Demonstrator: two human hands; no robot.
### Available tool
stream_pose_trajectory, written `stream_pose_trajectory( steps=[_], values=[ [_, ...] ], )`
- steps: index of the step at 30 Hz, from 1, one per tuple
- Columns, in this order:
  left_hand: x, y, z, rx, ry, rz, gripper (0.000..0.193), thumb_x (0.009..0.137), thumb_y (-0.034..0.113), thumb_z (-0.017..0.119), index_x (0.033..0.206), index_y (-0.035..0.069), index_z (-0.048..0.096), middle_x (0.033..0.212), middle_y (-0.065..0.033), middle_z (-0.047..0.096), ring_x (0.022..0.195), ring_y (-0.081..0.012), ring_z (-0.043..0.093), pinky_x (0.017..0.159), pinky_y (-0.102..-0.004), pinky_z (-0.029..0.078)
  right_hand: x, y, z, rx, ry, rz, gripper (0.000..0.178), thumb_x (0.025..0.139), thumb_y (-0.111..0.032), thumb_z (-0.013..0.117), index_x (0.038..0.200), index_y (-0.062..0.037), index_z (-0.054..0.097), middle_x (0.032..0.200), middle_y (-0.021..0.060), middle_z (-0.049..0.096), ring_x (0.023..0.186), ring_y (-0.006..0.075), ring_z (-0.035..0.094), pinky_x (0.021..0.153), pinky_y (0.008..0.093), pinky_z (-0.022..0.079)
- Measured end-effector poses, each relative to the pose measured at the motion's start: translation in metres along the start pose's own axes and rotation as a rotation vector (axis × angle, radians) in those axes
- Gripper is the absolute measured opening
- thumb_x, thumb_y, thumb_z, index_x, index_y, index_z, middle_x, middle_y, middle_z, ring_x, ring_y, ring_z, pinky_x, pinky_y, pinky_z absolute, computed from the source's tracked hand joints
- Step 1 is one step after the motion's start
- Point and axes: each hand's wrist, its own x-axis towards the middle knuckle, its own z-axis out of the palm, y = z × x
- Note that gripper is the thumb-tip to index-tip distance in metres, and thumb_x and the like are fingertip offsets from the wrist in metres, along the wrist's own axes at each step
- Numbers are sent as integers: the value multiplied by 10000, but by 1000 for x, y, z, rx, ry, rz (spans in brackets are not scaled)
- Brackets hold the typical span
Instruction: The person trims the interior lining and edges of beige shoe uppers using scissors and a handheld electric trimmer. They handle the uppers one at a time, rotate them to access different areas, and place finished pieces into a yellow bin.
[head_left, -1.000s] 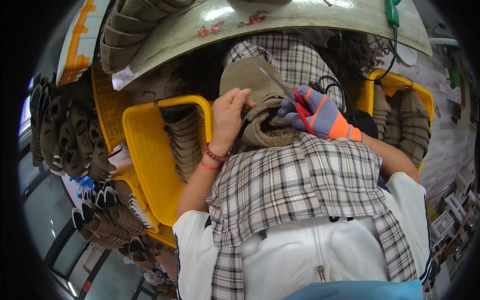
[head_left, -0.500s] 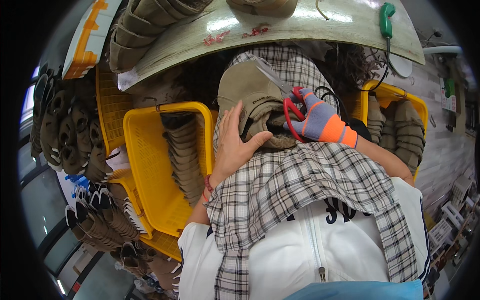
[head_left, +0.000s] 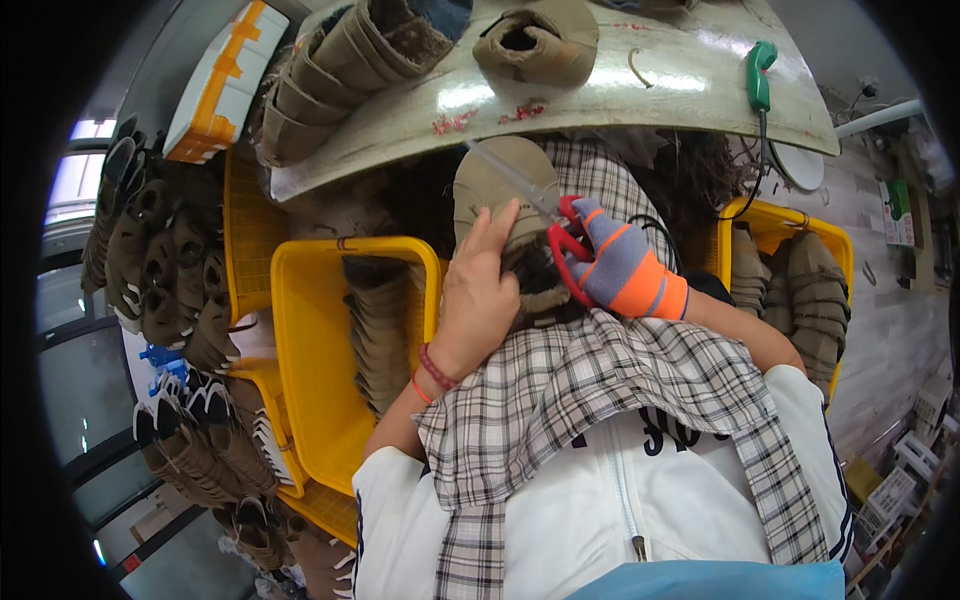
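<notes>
A khaki shoe upper [head_left: 525, 155] with fleecy lining lies over my lap, its rounded toe away from me and its opening toward me. My left hand [head_left: 478, 300] grips its left side, fingers laid across the top and the thumb out of sight. In a grey and orange glove, my right hand [head_left: 632, 265] is closed round the red handles of a pair of scissors [head_left: 556, 240]. Their blades, blurred, point up and left above the upper. Plaid cloth [head_left: 560, 390] covers my lap beneath.
Ahead curves a pale worktable [head_left: 660, 110] bearing another upper [head_left: 565, 50], stacked uppers [head_left: 330, 85] and a green corded handheld device [head_left: 761, 75]. Yellow crates with uppers stand left [head_left: 300, 360] and right [head_left: 725, 240]. More uppers hang at far left [head_left: 160, 255].
The upper now sits lower and more upright under the table edge. My left hand has curled in closer over its top, and the scissors have shifted left across it.
</notes>
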Motion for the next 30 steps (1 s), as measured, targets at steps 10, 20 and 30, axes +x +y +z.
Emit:
stream_pose_trajectory(
  steps=[10, 20, 30],
  values=[
    [36, 42, -106, 88, 561, 383, 522, 762, -158, 359, 1191, 12, 603, 1277, -211, 537, 1175, -273, 536, 996, -337, 389, 26, -25, -55, 657, 130, 150, 291, 854, -90, 636, 1102, 6, 518, 908, 80, 624, 777, 76, 591, 656, 203, 494],
    [253, -5, -55, 96, 211, 736, 538, 768, -128, 395, 1195, 121, 606, 1247, -198, 546, 1167, -329, 518, 993, -362, 410, 35, 69, -92, 671, 359, 380, 238, 858, -168, 665, 1002, -27, 538, 805, 80, 651, 517, 55, 526, 430, 186, 409],
    [359, -15, -24, 341, -302, 397, 623, 665, -78, 448, 1250, 113, 547, 1182, -201, 568, 1126, -351, 522, 962, -361, 422, 109, 87, -143, 534, 405, 380, 257, 848, -205, 672, 969, -19, 544, 792, 96, 649, 480, 65, 500, 402, 197, 379]
  ],
)
